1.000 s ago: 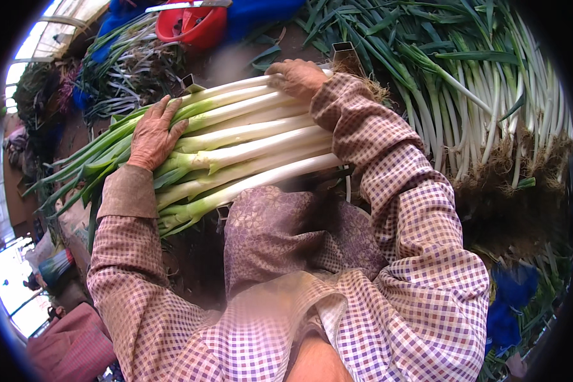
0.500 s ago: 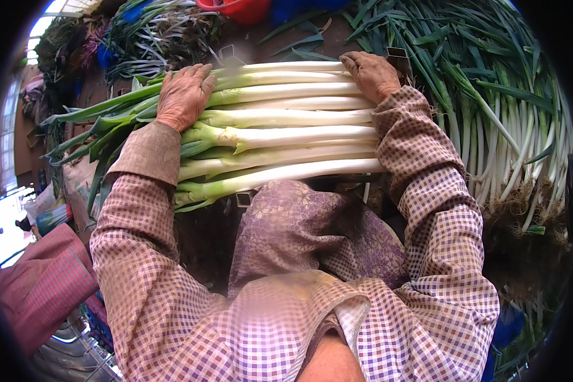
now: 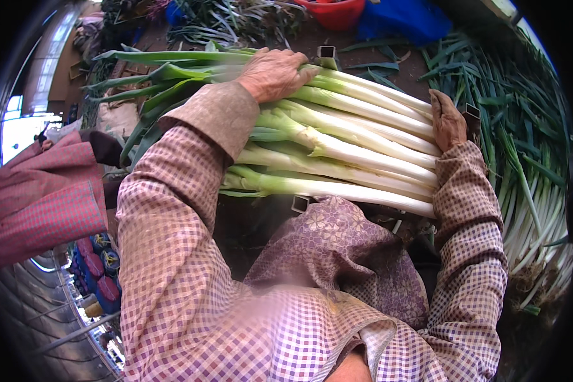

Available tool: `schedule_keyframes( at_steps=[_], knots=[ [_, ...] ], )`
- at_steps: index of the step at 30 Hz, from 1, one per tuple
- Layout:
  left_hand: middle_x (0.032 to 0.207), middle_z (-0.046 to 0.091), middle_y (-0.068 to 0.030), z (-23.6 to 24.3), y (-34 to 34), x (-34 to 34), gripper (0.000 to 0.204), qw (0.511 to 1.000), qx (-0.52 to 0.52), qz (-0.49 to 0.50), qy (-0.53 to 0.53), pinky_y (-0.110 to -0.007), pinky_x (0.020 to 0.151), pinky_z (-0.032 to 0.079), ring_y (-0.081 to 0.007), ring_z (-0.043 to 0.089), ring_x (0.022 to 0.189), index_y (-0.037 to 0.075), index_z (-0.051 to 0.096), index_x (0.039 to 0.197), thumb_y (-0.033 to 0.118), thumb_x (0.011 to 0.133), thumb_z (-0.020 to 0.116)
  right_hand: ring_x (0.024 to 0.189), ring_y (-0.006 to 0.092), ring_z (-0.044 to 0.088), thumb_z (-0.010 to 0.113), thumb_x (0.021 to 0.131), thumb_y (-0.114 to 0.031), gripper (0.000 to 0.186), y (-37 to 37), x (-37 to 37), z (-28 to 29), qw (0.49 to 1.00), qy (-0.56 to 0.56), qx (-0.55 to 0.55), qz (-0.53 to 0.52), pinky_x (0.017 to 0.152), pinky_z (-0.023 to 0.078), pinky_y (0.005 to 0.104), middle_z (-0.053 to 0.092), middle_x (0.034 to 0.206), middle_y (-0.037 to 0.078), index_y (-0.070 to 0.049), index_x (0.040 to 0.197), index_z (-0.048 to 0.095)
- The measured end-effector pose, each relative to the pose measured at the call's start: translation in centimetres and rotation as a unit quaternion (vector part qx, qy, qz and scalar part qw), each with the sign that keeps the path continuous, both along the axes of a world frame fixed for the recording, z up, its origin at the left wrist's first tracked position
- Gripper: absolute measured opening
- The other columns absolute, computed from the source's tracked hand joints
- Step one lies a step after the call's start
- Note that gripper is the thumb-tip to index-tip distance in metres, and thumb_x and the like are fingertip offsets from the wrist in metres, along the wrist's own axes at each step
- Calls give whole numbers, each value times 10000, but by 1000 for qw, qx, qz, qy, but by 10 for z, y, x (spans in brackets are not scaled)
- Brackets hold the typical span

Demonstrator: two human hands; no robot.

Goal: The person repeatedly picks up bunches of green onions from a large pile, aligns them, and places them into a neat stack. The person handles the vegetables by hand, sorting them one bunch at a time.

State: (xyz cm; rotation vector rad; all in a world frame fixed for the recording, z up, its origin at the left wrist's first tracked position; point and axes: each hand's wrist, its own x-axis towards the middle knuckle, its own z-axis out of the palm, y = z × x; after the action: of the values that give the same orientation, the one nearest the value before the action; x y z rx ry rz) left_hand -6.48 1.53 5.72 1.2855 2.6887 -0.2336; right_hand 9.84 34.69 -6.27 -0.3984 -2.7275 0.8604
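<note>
Smooth, faintly glossy leek stalks [image 3: 363, 140]; matt, creased cloth sleeves [image 3: 169, 207].

The right hand [image 3: 449, 121] has moved from atop the leeks [image 3: 369, 158] to their white ends. Left of the hands, more of another person's red sleeve [image 3: 44, 197] shows.

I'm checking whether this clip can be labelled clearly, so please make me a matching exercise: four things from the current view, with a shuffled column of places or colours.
Things:
1. Left hand
2. Right hand
3. Basin
4. Flowered cloth

Places or colours:
A. Red, cut off by the picture's top edge
B. At the white ends of the leeks
C. Purplish, below the leeks in the picture
D. On the leeks, near their green leaves

Right pairs: 1-D, 2-B, 3-A, 4-C.
</note>
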Motion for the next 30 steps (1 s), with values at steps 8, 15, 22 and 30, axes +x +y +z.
schedule_keyframes(
  at_steps=[8, 15, 22, 30],
  knots=[
    [1220, 601, -125, 9, -65, -107, 682, 968, -84, 205, -119, -414, 972, 384, -315, 555, 1125, 159, 640, 1164, 642, 904, 235, 995, 359, 608, 401, 984, -388, 366, 1, 4, 7, 999, -41, 12, -6, 846, 480, 390, 648, 1061, 161, -122, 1158, 583],
    [1130, 624, -177, -17, -116, -126, 644, 962, -12, 250, -113, -417, 914, 421, -355, 581, 1048, 71, 643, 1101, 556, 939, 252, 970, 374, 610, 409, 974, -385, 335, 4, 4, 6, 997, -68, 18, -18, 837, 477, 413, 652, 1017, 185, -145, 1134, 580],
    [1252, 558, -200, -19, -151, -133, 555, 927, 46, 373, -6, -448, 969, 390, -384, 530, 1143, 13, 597, 1162, 421, 868, 362, 956, 375, 613, 412, 970, -391, 338, 6, 3, 3, 998, -55, 29, -15, 820, 483, 408, 652, 1008, 187, -146, 1130, 581],
    [1259, 552, -206, -2, -164, -142, 526, 850, 231, 439, 179, -437, 1005, 389, -374, 464, 1228, 62, 541, 1249, 354, 813, 503, 968, 360, 612, 389, 963, -443, 356, 7, 0, -3, 996, -69, 58, -26, 819, 483, 410, 660, 1018, 153, -197, 1139, 576]
  ],
)
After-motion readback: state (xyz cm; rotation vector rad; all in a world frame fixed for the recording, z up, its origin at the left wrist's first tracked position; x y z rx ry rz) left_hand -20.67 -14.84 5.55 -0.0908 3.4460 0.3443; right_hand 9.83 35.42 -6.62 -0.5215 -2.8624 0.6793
